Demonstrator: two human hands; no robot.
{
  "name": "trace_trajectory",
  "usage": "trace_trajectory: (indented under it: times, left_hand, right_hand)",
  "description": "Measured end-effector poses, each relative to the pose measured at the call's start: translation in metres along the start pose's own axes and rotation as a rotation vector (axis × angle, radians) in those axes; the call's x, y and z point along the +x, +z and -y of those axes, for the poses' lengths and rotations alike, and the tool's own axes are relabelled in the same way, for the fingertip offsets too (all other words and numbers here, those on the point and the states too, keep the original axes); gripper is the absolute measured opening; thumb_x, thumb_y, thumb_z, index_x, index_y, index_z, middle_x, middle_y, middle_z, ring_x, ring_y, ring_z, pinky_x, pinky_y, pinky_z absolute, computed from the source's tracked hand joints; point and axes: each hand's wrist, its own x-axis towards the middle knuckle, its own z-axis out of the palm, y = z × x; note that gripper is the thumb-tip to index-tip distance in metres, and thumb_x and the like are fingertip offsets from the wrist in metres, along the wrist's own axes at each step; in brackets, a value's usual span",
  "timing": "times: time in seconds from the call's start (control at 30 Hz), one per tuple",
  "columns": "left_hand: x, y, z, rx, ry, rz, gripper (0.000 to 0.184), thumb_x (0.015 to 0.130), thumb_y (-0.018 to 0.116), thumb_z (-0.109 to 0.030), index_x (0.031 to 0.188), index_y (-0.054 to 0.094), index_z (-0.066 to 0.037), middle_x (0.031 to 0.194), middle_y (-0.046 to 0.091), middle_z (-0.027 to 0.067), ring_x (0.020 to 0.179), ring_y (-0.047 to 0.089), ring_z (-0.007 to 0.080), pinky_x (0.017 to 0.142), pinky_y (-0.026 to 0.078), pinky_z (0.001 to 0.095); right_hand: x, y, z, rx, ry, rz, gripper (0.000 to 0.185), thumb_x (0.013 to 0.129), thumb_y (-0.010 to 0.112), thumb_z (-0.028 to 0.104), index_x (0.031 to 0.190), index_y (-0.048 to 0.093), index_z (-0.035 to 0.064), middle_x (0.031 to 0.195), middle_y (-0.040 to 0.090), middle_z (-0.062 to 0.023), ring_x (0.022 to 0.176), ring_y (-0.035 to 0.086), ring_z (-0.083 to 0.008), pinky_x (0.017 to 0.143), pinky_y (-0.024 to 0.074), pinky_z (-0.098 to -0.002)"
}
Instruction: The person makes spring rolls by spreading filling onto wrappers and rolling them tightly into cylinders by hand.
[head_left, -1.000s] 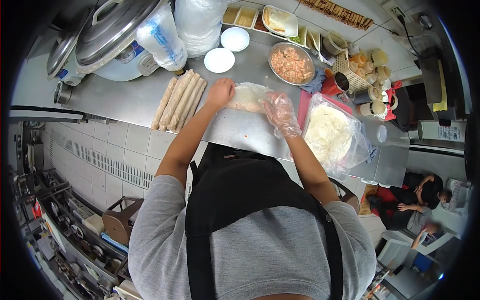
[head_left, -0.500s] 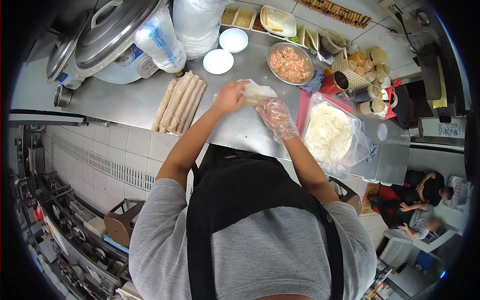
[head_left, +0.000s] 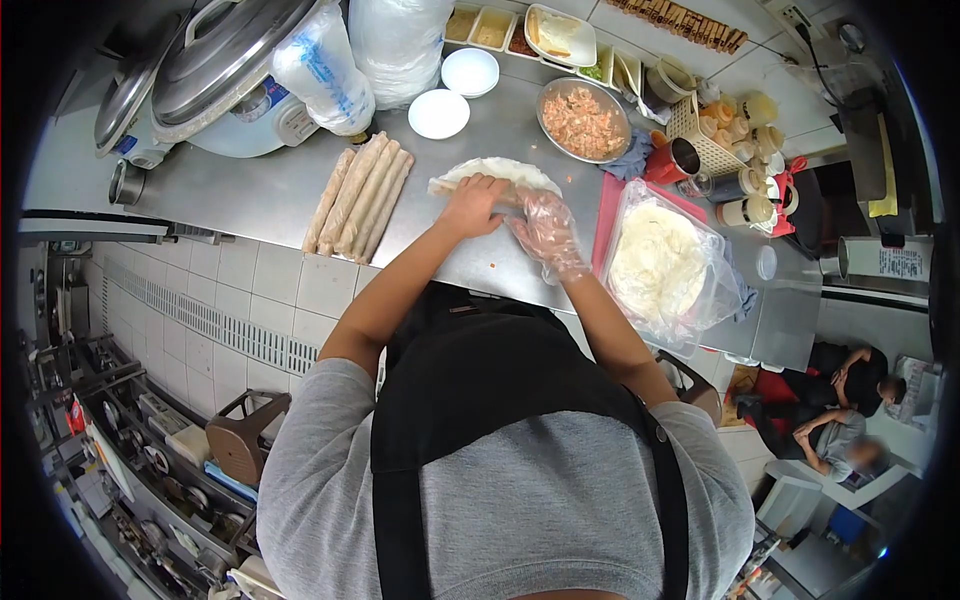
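On the steel counter in front of me lies a partly rolled white wrapper (head_left: 500,168), its far part spread out flat. My left hand (head_left: 474,206), which is bare, curls its fingers over the rolled near edge. A clear plastic glove covers my right hand (head_left: 548,236), whose fingers press on the roll's right end. Both hands hide most of the rolled part. Several long pale filled rolls (head_left: 360,198) lie side by side to the left. Behind to the right, a metal bowl (head_left: 622,138) holds a pinkish chopped filling (head_left: 582,122).
Right of my hands, a plastic-lined tub holds a white doughy mass (head_left: 655,255) on a pink board (head_left: 606,212). White bowls (head_left: 438,114), plastic bags (head_left: 402,50) and lidded pots (head_left: 240,60) stand behind. A red cup (head_left: 672,160) and bottles are at the right. Two people sit far right.
My left hand has come down over the near edge, fingers curled on the roll. More of the wrapper's far part shows beyond my hands. The right hand has shifted slightly left.
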Motion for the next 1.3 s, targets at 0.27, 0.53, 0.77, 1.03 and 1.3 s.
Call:
trace_trajectory:
  times: [0.27,0.53,0.77,1.03,1.3]
  left_hand:
    - [-0.016,-0.019,0.019,0.174,-0.195,0.032,0.052,0.069,0.08,-0.037,0.111,0.064,-0.012,0.109,0.062,0.0097,0.108,0.055,0.0299,0.092,0.042,0.0462]
    - [-0.041,-0.02,0.007,0.168,-0.172,-0.113,0.048,0.066,0.082,-0.037,0.104,0.066,-0.013,0.105,0.06,0.0077,0.106,0.053,0.0269,0.092,0.036,0.0461]
    - [-0.029,0.0,0.008,0.044,-0.028,-0.097,0.046,0.068,0.08,-0.032,0.106,0.065,-0.013,0.106,0.06,0.0064,0.107,0.054,0.0272,0.089,0.041,0.0453]
    - [-0.05,-0.014,0.045,-0.112,0.002,-0.013,0.036,0.072,0.079,-0.024,0.103,0.066,-0.011,0.103,0.062,0.0072,0.105,0.057,0.029,0.091,0.045,0.0431]
    - [-0.037,-0.021,0.051,-0.123,0.062,0.124,0.029,0.073,0.079,-0.02,0.098,0.069,-0.009,0.106,0.064,0.0066,0.107,0.057,0.0284,0.093,0.046,0.0408]
  right_hand:
    - [-0.001,0.001,-0.003,-0.049,0.005,0.205,0.066,0.085,0.063,0.036,0.14,0.046,0.0052,0.112,0.063,-0.0221,0.11,0.057,-0.0383,0.102,0.0396,-0.049]
    - [0.001,-0.01,0.004,0.013,0.0,0.146,0.06,0.083,0.068,0.033,0.136,0.05,0.0089,0.112,0.06,-0.0224,0.104,0.058,-0.0394,0.094,0.0439,-0.0499]
    - [0.012,0.014,0.009,0.079,-0.153,-0.035,0.068,0.081,0.069,0.027,0.141,0.045,0.0084,0.109,0.061,-0.0227,0.101,0.059,-0.0389,0.088,0.047,-0.0495]
    - [-0.016,-0.006,-0.017,0.199,0.119,0.25,0.073,0.083,0.069,0.018,0.146,0.036,0.0052,0.104,0.062,-0.025,0.095,0.062,-0.0414,0.082,0.0506,-0.0478]
    - [0.032,0.006,0.045,0.321,0.103,0.421,0.066,0.09,0.064,0.03,0.146,0.037,0.0083,0.116,0.06,-0.0278,0.103,0.06,-0.042,0.09,0.0481,-0.0484]
